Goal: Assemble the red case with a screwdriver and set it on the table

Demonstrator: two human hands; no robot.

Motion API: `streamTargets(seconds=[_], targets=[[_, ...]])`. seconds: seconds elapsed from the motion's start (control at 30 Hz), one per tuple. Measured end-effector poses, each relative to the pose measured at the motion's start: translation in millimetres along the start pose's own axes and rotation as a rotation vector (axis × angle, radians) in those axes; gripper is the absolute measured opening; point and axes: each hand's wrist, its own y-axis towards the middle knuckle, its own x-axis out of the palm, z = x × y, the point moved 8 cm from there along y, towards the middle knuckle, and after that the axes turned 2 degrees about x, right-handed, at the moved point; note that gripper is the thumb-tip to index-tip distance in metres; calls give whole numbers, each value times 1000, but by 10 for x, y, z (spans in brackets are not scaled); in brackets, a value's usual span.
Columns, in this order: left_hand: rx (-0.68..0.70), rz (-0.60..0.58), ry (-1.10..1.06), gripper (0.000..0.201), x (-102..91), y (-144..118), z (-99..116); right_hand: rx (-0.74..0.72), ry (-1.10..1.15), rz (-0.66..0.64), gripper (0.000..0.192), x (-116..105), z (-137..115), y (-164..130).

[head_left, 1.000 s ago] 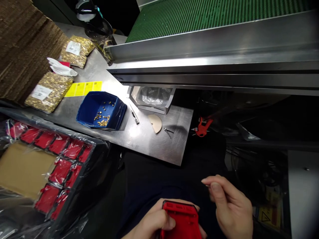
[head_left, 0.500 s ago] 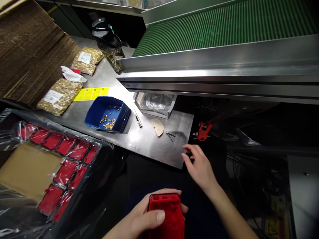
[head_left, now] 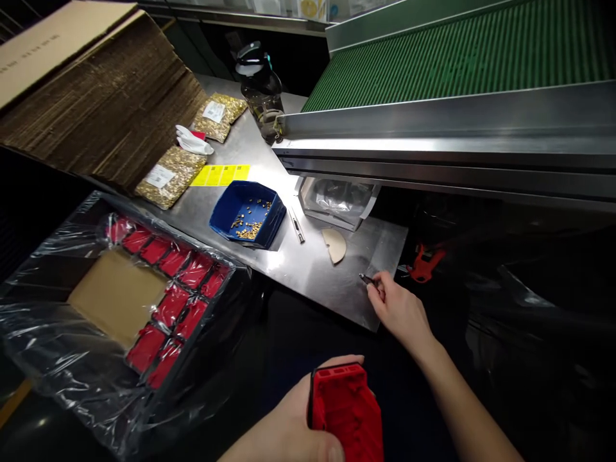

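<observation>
Red plastic fills the left hand [head_left: 293,427], which is clamped around a red moulded part [head_left: 347,414] low in the view, well apart from the counter [head_left: 308,269]; the right hand [head_left: 399,311] reaches forward to the counter's near right corner, its fingertips [head_left: 378,285] pinched together on small metal tweezers [head_left: 366,279] that lie at the steel edge. Just beyond them sits a tan half-round piece [head_left: 334,245], and behind it a white tray lined with clear plastic [head_left: 339,202] under the conveyor's steel frame [head_left: 447,138]. Left of these lie a thin pen-like tool [head_left: 297,228] and a blue bin [head_left: 248,215] holding small brass bits. Farther back are yellow labels [head_left: 221,174], bags of brass parts [head_left: 171,176], a white glove [head_left: 192,141] and a dark bottle [head_left: 262,90]. A stack of flat cardboard [head_left: 96,96] stands at far left, and a plastic-wrapped box of red parts [head_left: 166,301] sits below the counter
</observation>
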Motion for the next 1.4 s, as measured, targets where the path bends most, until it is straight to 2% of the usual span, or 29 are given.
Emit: streamTargets(seconds=[0.1, 0.2, 0.27, 0.33, 0.43, 0.53, 0.6, 0.67, 0.8, 0.93, 1.07, 1.17, 1.27, 1.33, 1.4], targets=[[-20, 18, 12, 105, 18, 18, -16, 26, -74, -27, 14, 41, 110, -87], [-33, 17, 18, 107, 26, 44, -29, 45, -54, 25, 17, -9, 169, -142], [-34, 23, 25, 109, 19, 59, -32, 71, 112, 25, 19, -74, 179, -217], [-34, 46, 33, 109, 4, 70, -33, 96, 377, -28, 22, -155, 138, -352], [-29, 94, 42, 106, -5, 86, -29, 62, 601, -85, 26, -390, -69, -654], [11, 100, 45, 95, 28, 112, -19, -114, 571, -147, 20, -622, -450, -980], [44, 62, 15, 87, 74, 131, -26, -255, 525, -215, 16, -663, -716, -1158], [56, 31, -19, 84, 109, 143, -51, -343, 477, -213, 14, -656, -885, -1260], [40, 72, -19, 84, 129, 154, -80, -418, 435, -85, 15, -619, -982, -1312], [22, 78, -17, 84, 186, 159, -55, -445, 435, -62, 15, -583, -997, -1322], [26, 74, 12, 85, 169, 153, -49, -364, 496, -137, 9, -581, -970, -1340], [44, 69, 39, 82, 151, 154, -33, -118, 643, -253, 8, -523, -776, -1351], [29, 86, 66, 77, 135, 156, -29, 127, 816, -335, 23, -378, -478, -1306], [8, 116, 80, 83, 91, 149, -50, 197, 866, -313, 32, -266, -268, -1168], [-7, 146, 87, 91, 22, 135, -86, 236, 866, -232, 39, -158, -55, -961]])
